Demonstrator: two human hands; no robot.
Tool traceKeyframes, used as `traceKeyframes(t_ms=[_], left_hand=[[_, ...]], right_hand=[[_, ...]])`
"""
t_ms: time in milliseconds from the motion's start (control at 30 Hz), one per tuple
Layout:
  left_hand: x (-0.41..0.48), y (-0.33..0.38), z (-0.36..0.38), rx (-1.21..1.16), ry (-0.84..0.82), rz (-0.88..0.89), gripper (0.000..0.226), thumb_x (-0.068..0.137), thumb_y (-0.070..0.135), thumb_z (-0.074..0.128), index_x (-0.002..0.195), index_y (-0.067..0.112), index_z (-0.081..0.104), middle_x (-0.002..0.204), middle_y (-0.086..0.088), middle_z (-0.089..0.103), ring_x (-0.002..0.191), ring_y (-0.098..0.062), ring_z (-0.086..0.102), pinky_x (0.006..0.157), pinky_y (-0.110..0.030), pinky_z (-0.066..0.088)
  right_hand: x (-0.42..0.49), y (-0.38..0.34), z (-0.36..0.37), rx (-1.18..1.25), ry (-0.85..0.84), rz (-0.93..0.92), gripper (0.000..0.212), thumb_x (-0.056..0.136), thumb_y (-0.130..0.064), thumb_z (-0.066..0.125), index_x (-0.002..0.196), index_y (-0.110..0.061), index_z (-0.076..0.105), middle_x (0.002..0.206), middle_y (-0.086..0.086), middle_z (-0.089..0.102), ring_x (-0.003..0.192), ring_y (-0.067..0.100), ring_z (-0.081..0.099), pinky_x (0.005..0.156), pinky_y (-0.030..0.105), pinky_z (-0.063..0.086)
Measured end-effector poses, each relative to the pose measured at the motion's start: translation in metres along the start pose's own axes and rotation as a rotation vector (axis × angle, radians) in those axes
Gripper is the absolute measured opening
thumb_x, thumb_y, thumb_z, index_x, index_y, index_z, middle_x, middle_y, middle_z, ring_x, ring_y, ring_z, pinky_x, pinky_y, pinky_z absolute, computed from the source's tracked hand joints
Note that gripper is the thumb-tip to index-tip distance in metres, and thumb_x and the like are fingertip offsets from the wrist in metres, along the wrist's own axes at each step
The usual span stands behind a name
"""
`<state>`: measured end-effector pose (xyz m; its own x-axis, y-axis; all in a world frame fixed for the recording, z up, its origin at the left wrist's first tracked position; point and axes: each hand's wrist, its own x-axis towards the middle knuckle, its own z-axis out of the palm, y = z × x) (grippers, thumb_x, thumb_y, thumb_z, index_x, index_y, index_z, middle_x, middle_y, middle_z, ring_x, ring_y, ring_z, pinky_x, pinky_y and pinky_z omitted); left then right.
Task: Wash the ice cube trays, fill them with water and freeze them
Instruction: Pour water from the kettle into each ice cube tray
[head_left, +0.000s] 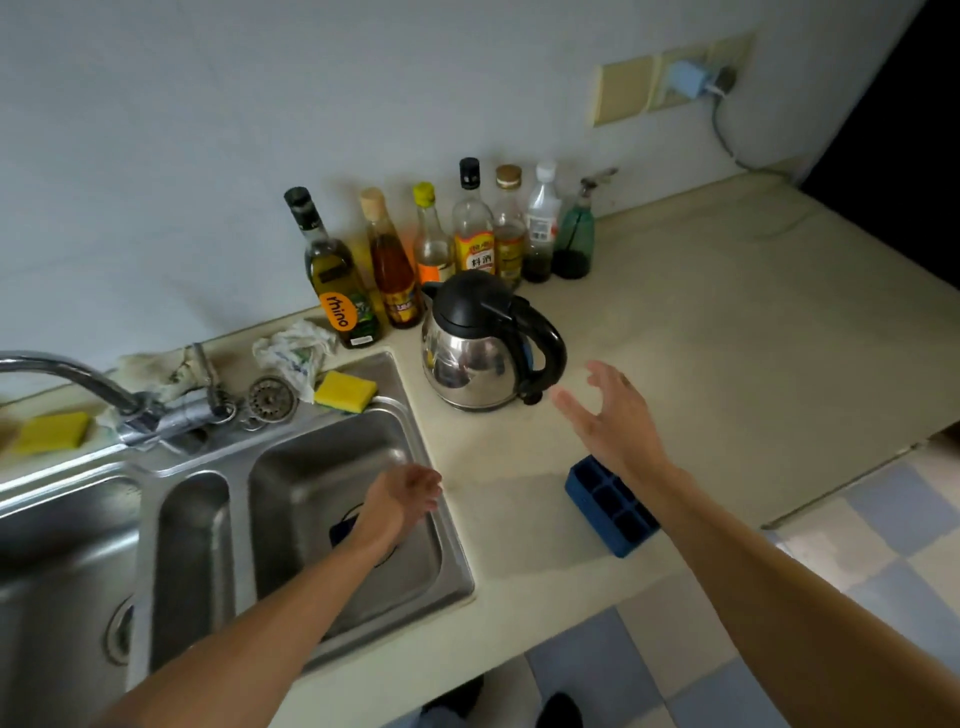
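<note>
A blue ice cube tray (608, 506) lies on the cream counter near the front edge, partly hidden by my right forearm. My right hand (608, 415) hovers above the counter with fingers spread, just right of the kettle and beyond the tray, holding nothing. My left hand (408, 493) hangs over the right rim of the small sink basin (291, 499), fingers loosely curled and empty. A dark blue object (343, 527) lies at the basin bottom, mostly hidden under my left forearm.
A steel kettle (480, 348) stands behind my right hand. Several bottles (441, 244) line the wall. A faucet (78, 379) reaches over the sinks, with a sink strainer (270, 397), rag (293, 351) and yellow sponges (345, 391) on the ledge. Tiled floor lies below the counter edge.
</note>
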<state>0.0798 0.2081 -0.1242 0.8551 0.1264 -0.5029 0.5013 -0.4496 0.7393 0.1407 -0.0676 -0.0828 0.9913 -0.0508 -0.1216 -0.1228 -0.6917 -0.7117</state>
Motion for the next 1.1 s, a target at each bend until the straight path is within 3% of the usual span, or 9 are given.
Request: traceKeyframes(t_ms=[100, 167, 300, 367, 467, 567, 767, 967, 1100], left_hand=[[0.006, 0.003, -0.003, -0.147, -0.007, -0.063, 0.016, 0.105, 0.007, 0.049, 0.101, 0.002, 0.063, 0.088, -0.012, 0.067, 0.064, -0.014, 0.061, 0.056, -0.020, 0.044], [0.010, 0.007, -0.007, -0.232, 0.007, -0.086, 0.015, 0.104, 0.011, 0.051, 0.100, 0.003, 0.063, 0.089, -0.012, 0.068, 0.070, -0.017, 0.062, 0.064, -0.026, 0.048], [0.027, 0.005, -0.018, -0.301, -0.013, -0.092, 0.016, 0.104, 0.015, 0.053, 0.100, 0.005, 0.064, 0.092, -0.013, 0.071, 0.076, -0.020, 0.066, 0.066, -0.027, 0.051], [0.031, -0.001, -0.023, -0.294, -0.012, -0.088, 0.018, 0.104, 0.018, 0.053, 0.101, 0.006, 0.066, 0.096, -0.014, 0.073, 0.081, -0.022, 0.069, 0.070, -0.029, 0.054], [0.038, -0.010, -0.032, -0.298, -0.040, -0.087, 0.021, 0.104, 0.019, 0.052, 0.103, 0.003, 0.066, 0.100, -0.017, 0.074, 0.089, -0.027, 0.071, 0.081, -0.038, 0.057], [0.046, -0.017, -0.041, -0.326, -0.068, -0.084, 0.024, 0.104, 0.019, 0.052, 0.106, 0.000, 0.066, 0.101, -0.018, 0.074, 0.087, -0.024, 0.071, 0.078, -0.034, 0.056], [0.063, -0.012, -0.042, -0.437, -0.044, -0.125, 0.020, 0.104, 0.018, 0.052, 0.104, 0.005, 0.068, 0.095, -0.013, 0.074, 0.080, -0.020, 0.068, 0.063, -0.023, 0.053], [0.056, -0.021, -0.034, -0.615, -0.028, -0.116, 0.021, 0.103, 0.024, 0.055, 0.107, 0.007, 0.067, 0.103, -0.011, 0.072, 0.090, -0.022, 0.069, 0.080, -0.035, 0.056], [0.043, -0.032, -0.027, -0.732, -0.021, -0.158, 0.029, 0.104, 0.030, 0.053, 0.121, 0.009, 0.063, 0.114, -0.008, 0.069, 0.105, -0.025, 0.066, 0.086, -0.038, 0.054]], right_hand=[[0.038, -0.038, 0.003, 0.280, 0.111, -0.033, 0.067, 0.087, -0.075, 0.044, 0.113, -0.016, 0.061, 0.106, -0.004, 0.062, 0.094, 0.010, 0.057, 0.082, 0.034, 0.048], [0.063, -0.049, 0.006, 0.406, 0.156, -0.040, 0.058, 0.096, -0.064, 0.045, 0.089, -0.008, 0.058, 0.082, 0.003, 0.056, 0.075, 0.013, 0.053, 0.072, 0.037, 0.048], [0.100, -0.045, 0.020, 0.554, 0.083, 0.070, 0.072, 0.102, -0.060, 0.041, 0.089, 0.006, 0.065, 0.072, 0.010, 0.059, 0.067, 0.019, 0.058, 0.065, 0.023, 0.049], [0.104, -0.044, 0.031, 0.558, 0.050, 0.078, 0.074, 0.101, -0.065, 0.038, 0.072, -0.004, 0.068, 0.061, 0.005, 0.063, 0.057, 0.016, 0.061, 0.057, 0.014, 0.049], [0.102, -0.048, 0.041, 0.553, 0.086, 0.099, 0.076, 0.090, -0.078, 0.037, 0.054, -0.016, 0.060, 0.051, 0.005, 0.058, 0.051, 0.021, 0.057, 0.061, 0.025, 0.050], [0.085, -0.053, 0.047, 0.564, 0.090, 0.128, 0.072, 0.086, -0.079, 0.040, 0.051, -0.019, 0.058, 0.047, 0.002, 0.054, 0.046, 0.017, 0.053, 0.062, 0.034, 0.049], [0.036, -0.062, 0.070, 0.642, 0.179, 0.216, 0.065, 0.099, -0.063, 0.042, 0.056, -0.018, 0.059, 0.049, 0.000, 0.055, 0.044, 0.012, 0.051, 0.052, 0.027, 0.047], [-0.011, -0.058, 0.075, 0.675, 0.222, 0.231, 0.062, 0.103, -0.056, 0.045, 0.058, -0.019, 0.065, 0.050, 0.000, 0.057, 0.046, 0.013, 0.055, 0.047, 0.025, 0.048], [-0.049, -0.059, 0.070, 0.658, 0.210, 0.208, 0.067, 0.093, -0.069, 0.044, 0.043, -0.027, 0.060, 0.045, -0.001, 0.053, 0.041, 0.013, 0.050, 0.044, 0.017, 0.045]])
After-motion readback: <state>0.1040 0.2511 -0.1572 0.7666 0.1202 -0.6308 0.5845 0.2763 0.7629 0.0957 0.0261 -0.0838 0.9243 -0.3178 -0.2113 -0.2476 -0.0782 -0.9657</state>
